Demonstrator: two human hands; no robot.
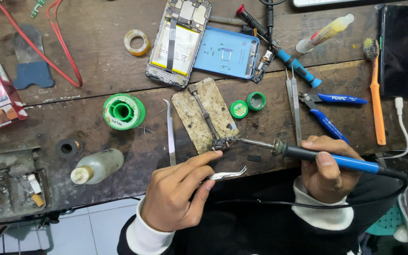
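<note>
1. While the wooden workbench (95,42) filled the view, the right hand (327,172) was wrapped around the blue handle of a soldering iron (327,158), fingers curled together and thumb pressed on top, clamped firm on the grip.
2. The left hand (175,193) held curved tweezers (225,175), pinched between thumb and bent fingers; its forefinger lay stretched out straight, pointing at the iron's tip.
3. The iron's metal shaft ran leftward from the right fingers, and its tip met a small dark component (221,143) clamped at the near end of a worn wooden holder board (199,111), just beyond the left forefinger's tip.
4. That component looked tiny, black and metallic, gripped by a spring-loaded rod lying along the board.
5. Beyond the board, well away from both hands, lay an opened phone (178,42) with its battery showing, and a blue back cover (227,52) beside it.
6. Beyond the right fingers lay blue-handled cutters (327,111), with straight tweezers (294,104) just left of them.
7. Left of the left fingers lay a green solder spool (123,111), a small clear bottle (97,166) and another pair of tweezers (170,134).
8. Two small green tins (247,105) sat just past the board's right edge.
</note>
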